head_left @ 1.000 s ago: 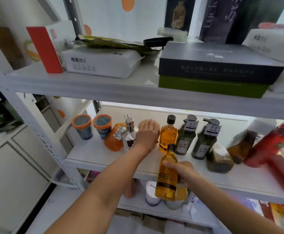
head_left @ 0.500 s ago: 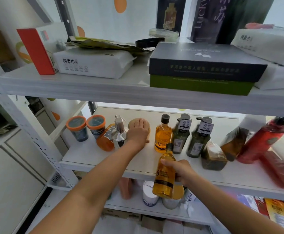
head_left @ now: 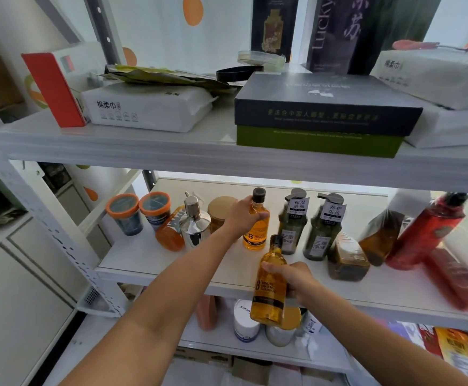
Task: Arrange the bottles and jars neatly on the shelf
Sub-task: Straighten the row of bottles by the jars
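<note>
At the shelf edge, right hand clamps the front bottle and left hand wraps the rear bottle.

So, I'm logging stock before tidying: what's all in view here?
standing amber bottle: one, amber, middle shelf
held amber bottle: one, amber, before shelf edge
green pump bottles: two, dark green, middle shelf
orange-lidded tubs: two, dark, shelf left
chrome dispenser: one, silver, right of tubs
orange bottle: one, orange, tilted beside dispenser
gold-lidded jar: one, gold, beside left hand
brown bottles: two, brown, right of green ones
red bottles: two, red, far right
tissue packs: two, white, top shelf
dark box: one, grey over green, top shelf
red box: one, red, top shelf left
left hand: one, grips standing amber bottle
right hand: one, holds held amber bottle
</note>
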`<state>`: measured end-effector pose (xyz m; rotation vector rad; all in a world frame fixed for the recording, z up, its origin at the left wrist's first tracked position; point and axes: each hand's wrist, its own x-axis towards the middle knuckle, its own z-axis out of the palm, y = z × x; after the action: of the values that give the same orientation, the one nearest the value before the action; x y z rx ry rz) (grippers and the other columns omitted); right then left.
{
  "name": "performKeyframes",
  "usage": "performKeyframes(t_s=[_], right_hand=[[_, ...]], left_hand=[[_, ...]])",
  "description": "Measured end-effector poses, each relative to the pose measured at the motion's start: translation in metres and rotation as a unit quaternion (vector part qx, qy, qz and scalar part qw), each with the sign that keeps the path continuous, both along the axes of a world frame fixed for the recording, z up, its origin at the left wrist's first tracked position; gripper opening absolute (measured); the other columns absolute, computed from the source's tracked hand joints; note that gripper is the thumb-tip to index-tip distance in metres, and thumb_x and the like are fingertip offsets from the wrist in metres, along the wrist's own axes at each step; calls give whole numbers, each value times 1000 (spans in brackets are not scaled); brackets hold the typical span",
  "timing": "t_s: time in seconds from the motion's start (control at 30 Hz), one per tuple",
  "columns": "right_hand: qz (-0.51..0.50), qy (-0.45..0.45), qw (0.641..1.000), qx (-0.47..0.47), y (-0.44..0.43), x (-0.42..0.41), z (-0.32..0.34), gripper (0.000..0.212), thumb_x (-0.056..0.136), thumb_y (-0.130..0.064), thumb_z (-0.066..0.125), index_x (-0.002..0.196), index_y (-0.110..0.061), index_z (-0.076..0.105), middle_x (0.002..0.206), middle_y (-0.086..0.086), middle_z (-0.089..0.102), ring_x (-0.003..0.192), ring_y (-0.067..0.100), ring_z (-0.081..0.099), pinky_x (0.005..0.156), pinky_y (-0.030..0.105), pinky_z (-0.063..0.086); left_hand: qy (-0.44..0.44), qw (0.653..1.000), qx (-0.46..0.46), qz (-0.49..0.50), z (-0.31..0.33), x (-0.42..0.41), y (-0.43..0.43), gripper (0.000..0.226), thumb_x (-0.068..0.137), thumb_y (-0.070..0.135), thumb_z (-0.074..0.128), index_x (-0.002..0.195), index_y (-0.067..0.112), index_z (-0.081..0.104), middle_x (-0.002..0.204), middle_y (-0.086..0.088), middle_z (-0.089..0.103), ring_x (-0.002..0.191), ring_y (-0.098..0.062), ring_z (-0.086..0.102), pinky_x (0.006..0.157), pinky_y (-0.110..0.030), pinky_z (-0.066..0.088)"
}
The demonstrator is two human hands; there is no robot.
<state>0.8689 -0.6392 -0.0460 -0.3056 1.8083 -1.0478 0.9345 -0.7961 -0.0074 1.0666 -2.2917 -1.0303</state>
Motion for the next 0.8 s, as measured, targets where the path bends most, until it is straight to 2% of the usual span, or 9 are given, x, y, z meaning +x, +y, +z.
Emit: performKeyframes(t_s=[0.1,0.17,0.23,0.3,0.37,0.5,0.57,0.7,0.8], right_hand=[[6,-1,1000,2,-3,1,-2,62,67,-31,83,111,-5,49,107,14,63,95,29,61,76,40,51],[7,-1,1000,4,-5,1,-3,63,67,-32,83,112,-6,49,109,14,62,96,30,61,77,40,51],[9,-1,1000,7,-7,0,-5,65,66,-33,84,114,-6,48,111,14,62,98,30,61,79,40,51],[10,4,1000,13,-9,-1,-6,68,66,-35,84,115,-6,48,112,14,61,101,31,60,79,40,51],[8,12,1000,16,-11,-2,-6,68,65,-35,84,115,-6,48,112,14,62,101,31,61,79,40,52],[17,31,999,22,-14,-4,-7,69,61,-39,85,111,-7,50,108,13,63,95,30,63,86,45,54],[18,39,999,23,-15,-5,-7,67,62,-39,85,110,-8,50,107,13,63,95,29,63,87,46,53],[12,38,999,14,-17,-8,-6,64,64,-35,85,112,-9,51,106,11,65,95,28,63,84,43,54],[-5,30,1000,5,-18,-12,-7,66,64,-32,85,115,-8,50,106,12,65,94,27,64,78,41,54]], left_hand=[[-27,999,-27,0,0,4,-5,48,86,33,66,123,7,53,120,-14,61,112,-30,55,92,-36,42],[-36,998,-50,-3,1,4,-3,65,83,34,70,135,8,42,135,-15,51,126,-31,46,102,-39,39],[6,990,-141,26,3,5,6,81,80,35,72,142,9,27,146,-17,36,135,-31,34,110,-41,34],[84,946,-310,38,10,4,16,65,80,35,65,129,12,29,132,-16,37,119,-31,41,95,-39,46],[100,911,-398,-38,21,-2,24,61,78,35,63,124,15,29,125,-12,35,108,-30,44,82,-35,50],[-20,949,-279,-149,39,-29,32,80,78,34,74,140,12,29,140,-15,40,128,-31,40,99,-41,45],[-51,964,-204,-160,43,-39,32,71,80,28,73,137,11,35,133,-13,51,120,-30,50,93,-44,48],[-64,969,-166,-171,44,-53,30,55,80,11,71,128,15,45,113,-11,64,100,-29,60,84,-49,52],[-47,975,-149,-156,40,-62,30,53,78,9,71,125,13,49,111,-11,65,99,-31,61,83,-46,52]])
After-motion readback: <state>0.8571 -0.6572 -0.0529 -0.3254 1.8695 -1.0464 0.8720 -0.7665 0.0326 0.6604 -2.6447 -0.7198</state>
